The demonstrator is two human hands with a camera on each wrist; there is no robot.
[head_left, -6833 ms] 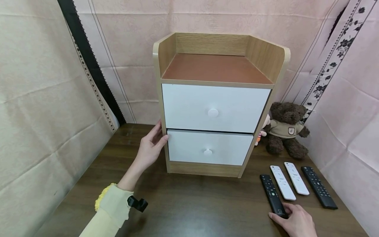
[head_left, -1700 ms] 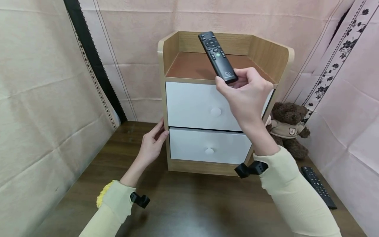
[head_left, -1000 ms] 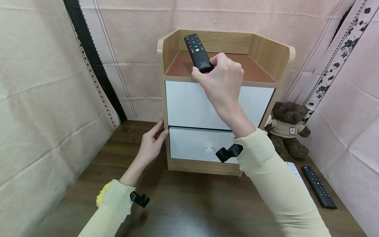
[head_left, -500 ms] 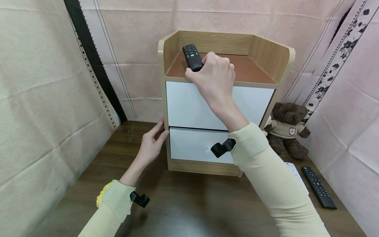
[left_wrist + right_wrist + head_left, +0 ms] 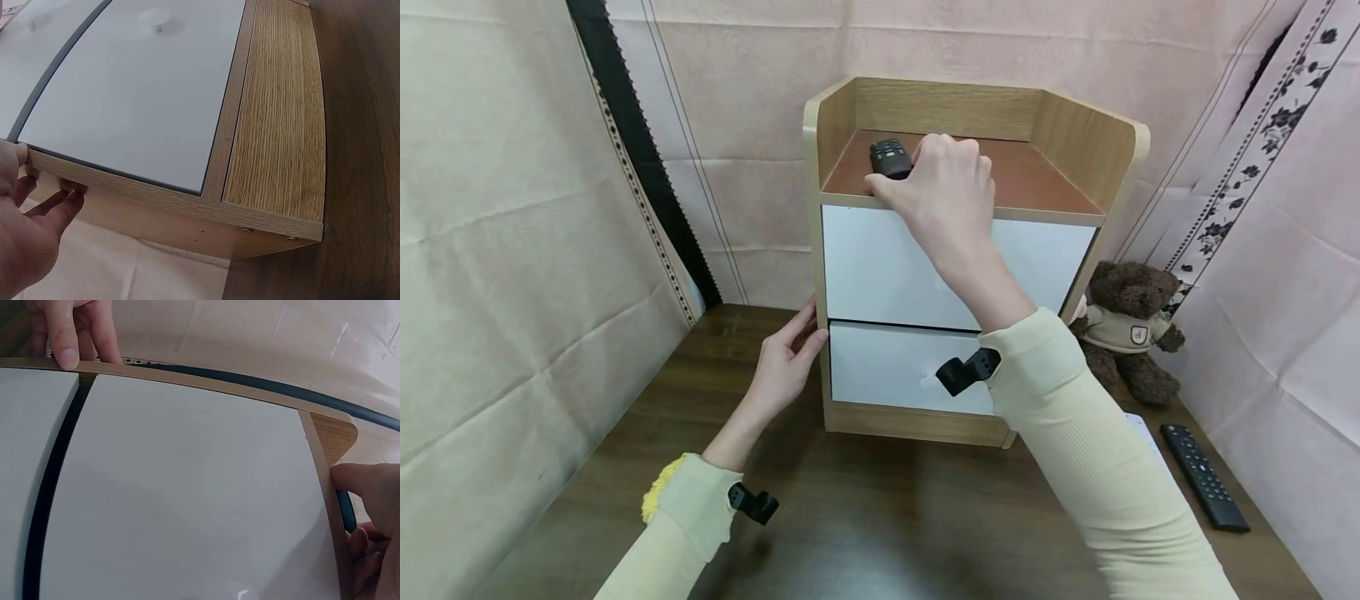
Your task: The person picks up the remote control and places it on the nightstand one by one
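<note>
In the head view, the right hand (image 5: 951, 196) pinches the near end of a black remote (image 5: 891, 158) over the left part of the cabinet's brown top shelf (image 5: 1030, 179); how firmly the remote rests there is hidden. The right wrist view shows this hand (image 5: 381, 512) at the shelf's front edge, remote not clearly visible. The left hand (image 5: 778, 371) touches the left side of the wood-and-white cabinet (image 5: 895, 423). In the left wrist view, its thumb lies on the front edge and the fingers (image 5: 59, 212) rest against the side panel. Both drawers are closed.
A brown teddy bear (image 5: 1131, 329) sits right of the cabinet, with a pinkish item partly hidden beside it. Another black remote (image 5: 1206, 479) lies on the wooden table (image 5: 850, 517); part of a white remote (image 5: 1144, 429) shows behind the right sleeve. Pale cloth hangs around.
The right hand lifted the black remote from the table and brought it to the top shelf; lately the remote's far end has tipped down. The left hand has stayed on the cabinet's side.
</note>
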